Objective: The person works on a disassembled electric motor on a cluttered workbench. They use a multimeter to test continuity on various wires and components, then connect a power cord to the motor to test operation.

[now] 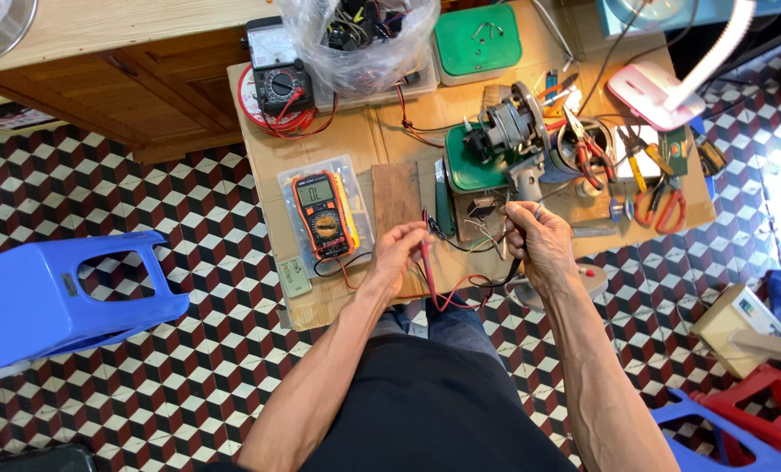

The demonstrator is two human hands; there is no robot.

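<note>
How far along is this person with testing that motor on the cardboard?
Done: the orange multimeter is switched on, its screen lit. In hand: the left hand holds the red probe, the right hand a black probe by the motor's wires. Left: the motor lies opened.

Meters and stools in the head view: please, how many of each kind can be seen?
Digital multimeter, orange and black: 1
Analog multimeter, black with a dial: 1
Blue stools: 2
Red stool: 1
Total: 5
</note>
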